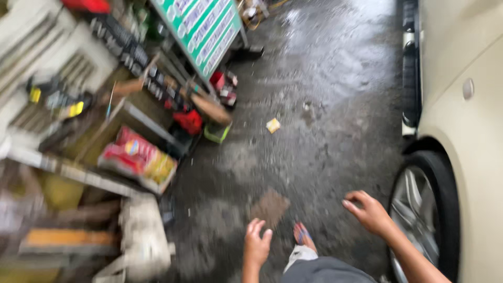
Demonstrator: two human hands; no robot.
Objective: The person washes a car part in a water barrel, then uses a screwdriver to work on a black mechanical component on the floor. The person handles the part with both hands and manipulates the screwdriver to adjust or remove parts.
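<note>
The picture is blurred by motion. My left hand (pixel 257 245) hangs low in the middle with its fingers loosely curled and nothing in it. My right hand (pixel 369 211) is out to the right, fingers apart and bent, also holding nothing; it is close to a car wheel (pixel 419 209) but apart from it. Between the hands my foot in a blue-strapped sandal (pixel 304 237) stands on the wet dark floor (pixel 325 105). A brown flat piece (pixel 270 207) lies on the floor just ahead of the left hand.
A cream car (pixel 466 94) fills the right edge. On the left stand cluttered shelves (pixel 78 131) with a red and yellow box (pixel 139 157), a green and white board (pixel 207 29) and a white bag (pixel 144 238). A small yellow scrap (pixel 273 125) lies mid-floor.
</note>
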